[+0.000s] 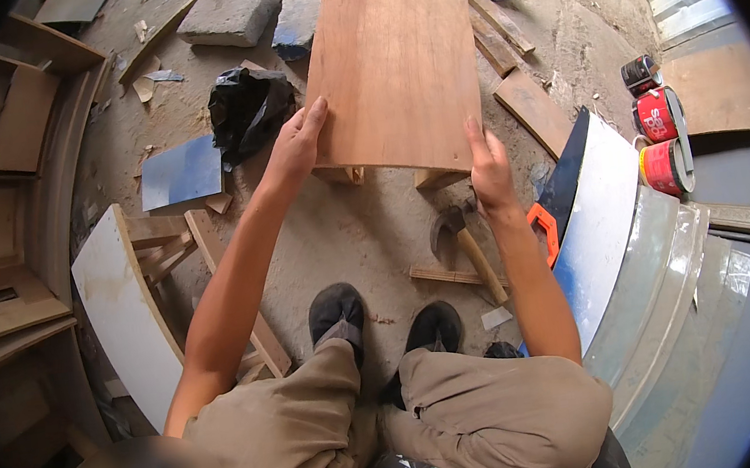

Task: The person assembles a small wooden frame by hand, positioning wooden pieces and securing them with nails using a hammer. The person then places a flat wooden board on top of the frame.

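Both my hands grip a plywood panel [394,67], reddish brown and roughly rectangular, in front of me. Wooden pieces show under its near edge; whether they are fixed to it I cannot tell. My left hand [299,141] holds the panel's left edge near the close corner, thumb on top. At the right edge my right hand [490,167] is closed on the other near corner, thumb also on top. Below that hand a claw hammer [476,255] with a wooden handle rests on the floor, its handle across a small wooden strip [434,274].
On the left are a white-topped wooden frame [127,306], a black plastic bag [247,106] and wooden cabinets [29,161]. A handsaw [546,225] with an orange handle, several cans [659,113] and stacked sheets [644,270] line the right. Concrete blocks [231,13] lie beyond.
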The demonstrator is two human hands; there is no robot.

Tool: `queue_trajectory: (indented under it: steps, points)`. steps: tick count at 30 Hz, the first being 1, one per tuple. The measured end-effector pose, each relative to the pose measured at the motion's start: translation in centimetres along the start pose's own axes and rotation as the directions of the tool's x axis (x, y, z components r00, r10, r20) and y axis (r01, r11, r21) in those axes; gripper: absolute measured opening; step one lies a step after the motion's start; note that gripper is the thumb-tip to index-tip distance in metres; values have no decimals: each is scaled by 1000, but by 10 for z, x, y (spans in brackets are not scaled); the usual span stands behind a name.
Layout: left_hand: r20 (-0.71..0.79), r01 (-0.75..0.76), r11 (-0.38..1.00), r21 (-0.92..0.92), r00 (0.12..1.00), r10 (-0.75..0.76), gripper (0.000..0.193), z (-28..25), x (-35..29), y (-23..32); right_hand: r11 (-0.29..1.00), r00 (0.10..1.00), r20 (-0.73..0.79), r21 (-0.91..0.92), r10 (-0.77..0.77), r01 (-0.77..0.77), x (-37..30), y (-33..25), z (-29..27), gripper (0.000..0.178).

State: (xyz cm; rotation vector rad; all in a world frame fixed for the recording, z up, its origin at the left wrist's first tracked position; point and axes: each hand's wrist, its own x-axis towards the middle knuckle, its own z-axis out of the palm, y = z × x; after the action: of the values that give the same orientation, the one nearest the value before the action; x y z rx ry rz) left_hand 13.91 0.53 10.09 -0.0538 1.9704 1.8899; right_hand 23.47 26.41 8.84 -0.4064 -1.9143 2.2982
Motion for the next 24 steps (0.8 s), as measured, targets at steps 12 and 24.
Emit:
queue_trajectory:
  steps: [12,24]
  points:
    - [93,-7,998,70,996,1,59,-2,6,7,994,992,73,-20,104,-103,-2,-6,-9,52]
    - [-212,-426,901,79,876,433,94,6,-12,-54,978,985,10,-119,-171,171,-21,18,0,81]
